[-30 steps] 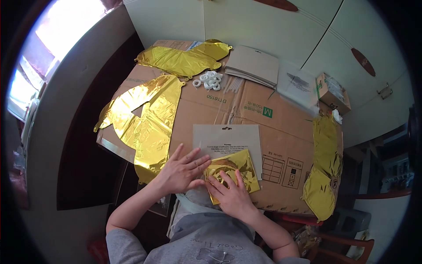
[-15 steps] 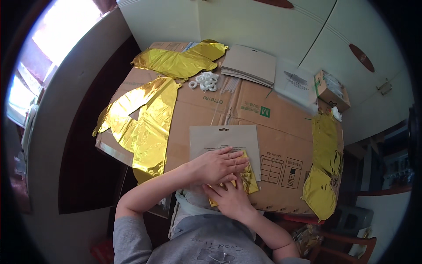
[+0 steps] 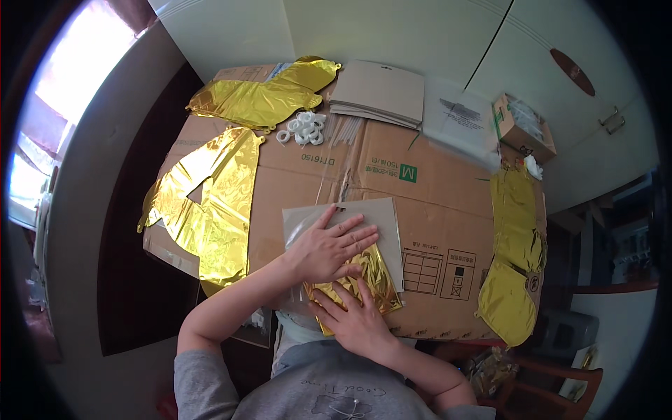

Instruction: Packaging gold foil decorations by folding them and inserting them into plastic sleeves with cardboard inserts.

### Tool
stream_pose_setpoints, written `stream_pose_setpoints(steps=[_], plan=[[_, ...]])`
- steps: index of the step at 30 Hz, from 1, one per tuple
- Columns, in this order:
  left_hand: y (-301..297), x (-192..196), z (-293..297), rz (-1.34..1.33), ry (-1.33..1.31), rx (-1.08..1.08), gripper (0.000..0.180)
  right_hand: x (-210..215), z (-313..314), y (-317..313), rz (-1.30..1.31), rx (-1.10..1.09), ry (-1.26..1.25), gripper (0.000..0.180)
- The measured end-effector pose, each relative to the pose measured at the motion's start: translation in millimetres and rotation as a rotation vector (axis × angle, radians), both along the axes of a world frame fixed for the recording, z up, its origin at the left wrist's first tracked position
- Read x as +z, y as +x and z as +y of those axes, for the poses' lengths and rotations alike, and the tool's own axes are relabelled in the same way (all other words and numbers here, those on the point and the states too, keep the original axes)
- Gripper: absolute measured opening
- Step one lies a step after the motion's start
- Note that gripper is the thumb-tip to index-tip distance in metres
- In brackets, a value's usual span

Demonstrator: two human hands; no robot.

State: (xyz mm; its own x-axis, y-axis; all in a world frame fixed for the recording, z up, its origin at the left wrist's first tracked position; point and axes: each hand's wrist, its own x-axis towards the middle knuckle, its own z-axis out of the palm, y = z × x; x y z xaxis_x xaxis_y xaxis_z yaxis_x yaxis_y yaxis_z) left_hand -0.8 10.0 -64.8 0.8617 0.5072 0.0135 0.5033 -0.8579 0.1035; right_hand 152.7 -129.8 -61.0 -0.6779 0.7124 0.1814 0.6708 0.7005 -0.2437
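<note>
The left hand (image 3: 327, 246) lies flat with fingers spread, and the right hand (image 3: 353, 320) presses open-palmed just below it; both rest on a folded gold foil balloon (image 3: 364, 280) without gripping. The balloon lies on a grey card sheet (image 3: 374, 217) atop the flattened cardboard box (image 3: 434, 189), with unfolded gold foil balloons (image 3: 210, 203) well to the left.

The left hand (image 3: 327, 248) has swung across from nine o'clock of the folded gold foil (image 3: 364, 280) to its twelve o'clock edge — a second ago it lay flat beside the foil, now it presses palm-down, fingers spread, partly on the grey card (image 3: 381, 224). The right hand (image 3: 353, 322) has slid slightly toward six o'clock.
</note>
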Motion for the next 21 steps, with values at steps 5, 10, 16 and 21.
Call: stream_pose_setpoints(steps=[5,10,16,21], plan=[[-24.1,13.6,7.9,0.014,0.034,0.314,0.070,-3.5,-3.7,0.0,-0.022,-0.011,0.005,0.045],[-58.3,7.7,14.1,-0.273,-0.145,0.445,0.068,-2.7,-5.3,-0.5,-0.022,-0.027,0.018,0.047],[-33.3,14.0,16.0,-0.537,-0.217,0.424,0.045,-1.6,-18.4,2.1,-0.057,-0.101,0.043,0.048],[1.9,5.7,16.0,-0.644,-0.338,0.484,0.033,-1.5,-36.9,16.4,-0.057,-0.213,0.095,0.048]])
